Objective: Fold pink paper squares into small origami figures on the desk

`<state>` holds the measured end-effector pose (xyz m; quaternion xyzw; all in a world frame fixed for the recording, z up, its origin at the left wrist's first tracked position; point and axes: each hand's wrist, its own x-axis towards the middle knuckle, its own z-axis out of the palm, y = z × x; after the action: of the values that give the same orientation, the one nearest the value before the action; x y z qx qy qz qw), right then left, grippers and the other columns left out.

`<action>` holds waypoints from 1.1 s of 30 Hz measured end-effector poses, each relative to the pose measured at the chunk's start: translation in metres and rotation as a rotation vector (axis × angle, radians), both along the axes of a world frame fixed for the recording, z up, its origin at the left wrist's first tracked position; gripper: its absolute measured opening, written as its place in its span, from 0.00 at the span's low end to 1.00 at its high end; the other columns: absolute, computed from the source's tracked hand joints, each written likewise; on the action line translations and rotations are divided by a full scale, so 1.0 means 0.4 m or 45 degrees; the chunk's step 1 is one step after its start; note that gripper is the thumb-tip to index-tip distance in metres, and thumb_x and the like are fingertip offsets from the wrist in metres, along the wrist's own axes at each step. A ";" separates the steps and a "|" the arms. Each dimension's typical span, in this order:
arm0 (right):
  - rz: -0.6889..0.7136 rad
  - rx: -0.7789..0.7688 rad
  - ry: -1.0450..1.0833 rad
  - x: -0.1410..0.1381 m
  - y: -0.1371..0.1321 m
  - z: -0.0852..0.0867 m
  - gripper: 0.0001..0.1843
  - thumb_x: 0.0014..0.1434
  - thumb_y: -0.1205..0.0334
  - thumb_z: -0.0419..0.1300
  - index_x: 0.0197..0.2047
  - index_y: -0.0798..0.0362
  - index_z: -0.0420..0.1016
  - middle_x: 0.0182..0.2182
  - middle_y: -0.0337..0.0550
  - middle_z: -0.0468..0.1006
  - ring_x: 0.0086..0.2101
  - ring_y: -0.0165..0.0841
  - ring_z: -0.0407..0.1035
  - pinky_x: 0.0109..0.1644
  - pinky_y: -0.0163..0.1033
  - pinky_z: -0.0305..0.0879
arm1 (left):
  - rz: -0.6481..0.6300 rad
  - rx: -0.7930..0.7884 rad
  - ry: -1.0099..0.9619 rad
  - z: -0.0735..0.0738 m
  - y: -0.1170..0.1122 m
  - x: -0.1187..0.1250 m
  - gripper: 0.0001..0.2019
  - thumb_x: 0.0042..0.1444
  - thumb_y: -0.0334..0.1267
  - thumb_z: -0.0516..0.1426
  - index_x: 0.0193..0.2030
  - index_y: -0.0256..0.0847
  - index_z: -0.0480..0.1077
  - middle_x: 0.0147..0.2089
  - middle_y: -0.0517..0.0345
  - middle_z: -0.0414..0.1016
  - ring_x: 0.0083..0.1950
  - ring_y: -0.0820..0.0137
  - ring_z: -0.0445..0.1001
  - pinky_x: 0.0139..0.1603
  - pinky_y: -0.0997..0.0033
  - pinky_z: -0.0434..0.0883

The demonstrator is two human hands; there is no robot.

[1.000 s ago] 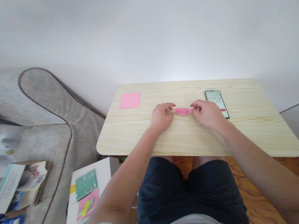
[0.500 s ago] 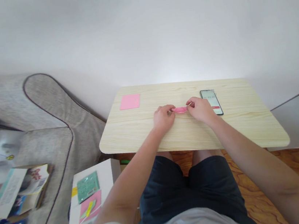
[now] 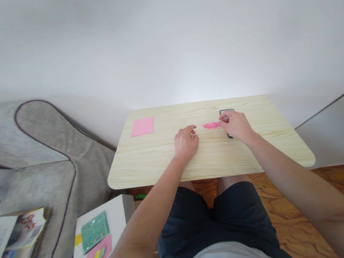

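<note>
A small folded pink paper piece [image 3: 211,125] lies near the middle of the light wooden table [image 3: 151,161]. My right hand [image 3: 236,125] pinches its right tip between thumb and fingers. My left hand [image 3: 185,141] rests on the tabletop just left of the paper, fingers loosely curled, holding nothing and apart from the piece. A dark phone [image 3: 227,111] lies behind my right hand, mostly hidden by it.
A pink paper pad [image 3: 142,126] sits at the table's far left corner. A grey sofa [image 3: 34,138] stands to the left with booklets [image 3: 12,243] on it. A white box [image 3: 108,222] bearing coloured papers is below left. A white wall runs behind the table.
My left hand has let go of the pink paper and drawn back slightly. My right hand has carried the piece a little to the right. The view has shifted.
</note>
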<state>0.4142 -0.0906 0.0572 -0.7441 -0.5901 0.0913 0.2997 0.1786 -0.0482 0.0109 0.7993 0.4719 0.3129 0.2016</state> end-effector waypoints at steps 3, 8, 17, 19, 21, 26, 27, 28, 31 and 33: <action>-0.062 0.005 0.032 0.066 -0.006 0.011 0.10 0.57 0.60 0.63 0.42 0.49 0.81 0.34 0.40 0.86 0.36 0.36 0.79 0.46 0.42 0.72 | -0.008 0.038 0.051 0.001 -0.004 0.017 0.19 0.60 0.32 0.57 0.57 0.46 0.73 0.51 0.54 0.82 0.58 0.59 0.74 0.61 0.55 0.69; -0.158 -0.012 -0.031 0.215 0.005 0.022 0.10 0.56 0.59 0.64 0.41 0.49 0.82 0.35 0.40 0.86 0.37 0.36 0.79 0.46 0.41 0.71 | -0.031 0.115 0.136 -0.001 -0.005 0.034 0.15 0.65 0.37 0.55 0.56 0.45 0.75 0.56 0.52 0.81 0.61 0.57 0.73 0.64 0.52 0.68; -0.367 -0.090 -0.086 0.481 0.064 0.006 0.12 0.54 0.59 0.66 0.42 0.53 0.82 0.39 0.47 0.85 0.40 0.38 0.77 0.46 0.42 0.70 | -0.155 0.245 0.258 -0.003 0.002 0.075 0.16 0.68 0.42 0.54 0.59 0.45 0.73 0.60 0.51 0.79 0.64 0.55 0.72 0.68 0.50 0.65; -0.412 -0.107 -0.084 0.530 0.080 0.000 0.12 0.54 0.60 0.65 0.42 0.53 0.82 0.40 0.48 0.85 0.40 0.38 0.77 0.46 0.42 0.70 | -0.162 0.251 0.276 -0.001 0.006 0.084 0.16 0.69 0.43 0.54 0.59 0.46 0.73 0.60 0.50 0.78 0.63 0.54 0.72 0.67 0.49 0.65; -0.442 -0.123 -0.084 0.573 0.096 -0.006 0.13 0.54 0.61 0.65 0.43 0.54 0.82 0.41 0.48 0.85 0.40 0.38 0.77 0.46 0.41 0.69 | -0.163 0.249 0.283 0.000 0.010 0.089 0.16 0.69 0.44 0.53 0.59 0.46 0.73 0.60 0.50 0.78 0.63 0.54 0.72 0.67 0.48 0.66; -0.493 -0.163 -0.084 0.651 0.141 -0.019 0.15 0.51 0.62 0.68 0.44 0.55 0.83 0.41 0.49 0.85 0.41 0.38 0.76 0.47 0.41 0.69 | -0.151 0.230 0.282 -0.001 0.015 0.091 0.16 0.69 0.46 0.53 0.59 0.47 0.73 0.61 0.50 0.77 0.64 0.54 0.72 0.67 0.48 0.66; -0.503 -0.173 -0.082 0.663 0.149 -0.020 0.15 0.51 0.62 0.68 0.44 0.55 0.83 0.40 0.49 0.85 0.40 0.38 0.76 0.47 0.41 0.69 | -0.149 0.228 0.284 -0.001 0.015 0.091 0.16 0.69 0.45 0.53 0.59 0.47 0.73 0.61 0.49 0.77 0.64 0.53 0.72 0.67 0.48 0.66; -0.513 -0.183 -0.081 0.674 0.157 -0.021 0.15 0.51 0.61 0.69 0.43 0.56 0.84 0.40 0.50 0.85 0.40 0.39 0.76 0.47 0.41 0.69 | -0.145 0.226 0.287 -0.001 0.015 0.092 0.16 0.68 0.45 0.54 0.59 0.47 0.73 0.61 0.49 0.78 0.64 0.53 0.72 0.67 0.48 0.66; -0.538 -0.207 -0.088 0.700 0.176 -0.023 0.13 0.50 0.62 0.69 0.40 0.56 0.84 0.40 0.52 0.84 0.40 0.39 0.75 0.47 0.42 0.68 | -0.129 0.215 0.299 0.000 0.015 0.095 0.16 0.68 0.44 0.54 0.59 0.48 0.73 0.60 0.50 0.78 0.63 0.53 0.72 0.67 0.47 0.66; -0.542 -0.219 -0.094 0.713 0.186 -0.024 0.12 0.49 0.63 0.69 0.39 0.56 0.85 0.41 0.52 0.84 0.40 0.39 0.75 0.47 0.42 0.68 | -0.122 0.209 0.306 0.000 0.015 0.096 0.16 0.67 0.44 0.54 0.59 0.49 0.73 0.60 0.50 0.78 0.64 0.53 0.72 0.68 0.47 0.66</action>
<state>0.6995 -0.0163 0.0476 -0.8775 -0.4202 0.0488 0.2259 0.2169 -0.0423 0.0111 0.8663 0.4268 0.2427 0.0923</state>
